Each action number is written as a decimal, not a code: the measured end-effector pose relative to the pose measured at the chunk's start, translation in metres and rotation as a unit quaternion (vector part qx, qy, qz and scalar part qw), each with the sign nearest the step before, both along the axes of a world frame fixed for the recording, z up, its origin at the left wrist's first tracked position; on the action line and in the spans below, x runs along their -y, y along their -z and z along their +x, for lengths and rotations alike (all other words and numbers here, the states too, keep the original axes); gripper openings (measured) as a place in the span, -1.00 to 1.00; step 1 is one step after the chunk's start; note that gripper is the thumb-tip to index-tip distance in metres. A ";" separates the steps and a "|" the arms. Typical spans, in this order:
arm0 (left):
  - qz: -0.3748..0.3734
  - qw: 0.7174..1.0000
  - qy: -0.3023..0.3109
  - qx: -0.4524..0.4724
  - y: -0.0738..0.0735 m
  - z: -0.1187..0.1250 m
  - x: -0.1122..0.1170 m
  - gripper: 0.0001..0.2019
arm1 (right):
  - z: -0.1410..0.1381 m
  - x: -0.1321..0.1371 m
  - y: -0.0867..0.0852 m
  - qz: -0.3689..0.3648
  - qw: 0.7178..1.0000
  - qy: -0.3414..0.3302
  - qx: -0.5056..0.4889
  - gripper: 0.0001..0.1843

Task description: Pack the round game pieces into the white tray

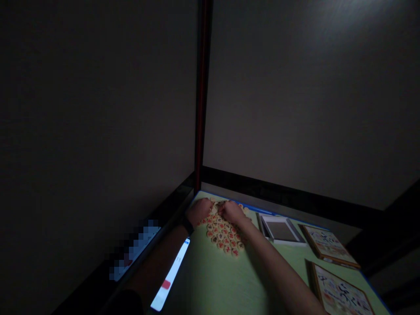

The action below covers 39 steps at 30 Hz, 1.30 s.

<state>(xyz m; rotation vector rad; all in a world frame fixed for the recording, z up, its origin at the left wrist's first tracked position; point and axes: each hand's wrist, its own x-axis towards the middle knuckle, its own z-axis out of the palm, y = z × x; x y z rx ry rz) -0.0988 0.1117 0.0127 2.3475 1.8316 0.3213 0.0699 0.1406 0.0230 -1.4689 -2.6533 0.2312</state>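
Curling narrow at lower centre, left hand (201, 210) and right hand (232, 212), grip unclear, seemingly arranged xiangqi pieces (226, 240), the next nudge needing delicacy.

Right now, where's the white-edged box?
In the head view, the white-edged box lies on the green tabletop, right of the right hand and round pieces, and left of the farther printed box.
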 end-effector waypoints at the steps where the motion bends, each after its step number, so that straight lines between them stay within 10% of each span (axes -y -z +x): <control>1: 0.000 1.000 0.001 0.004 0.002 -0.001 -0.001 -0.73 | -0.002 0.001 -0.001 0.006 1.000 -0.001 0.005 -0.74; 16: 0.003 0.983 -0.032 0.180 0.025 -0.038 -0.020 -0.74 | -0.040 0.013 -0.004 0.037 0.996 -0.045 0.067 -0.69; 39: 0.037 0.990 -0.043 0.133 0.023 -0.033 -0.028 -0.73 | -0.028 -0.011 -0.001 0.019 0.999 -0.027 0.007 -0.69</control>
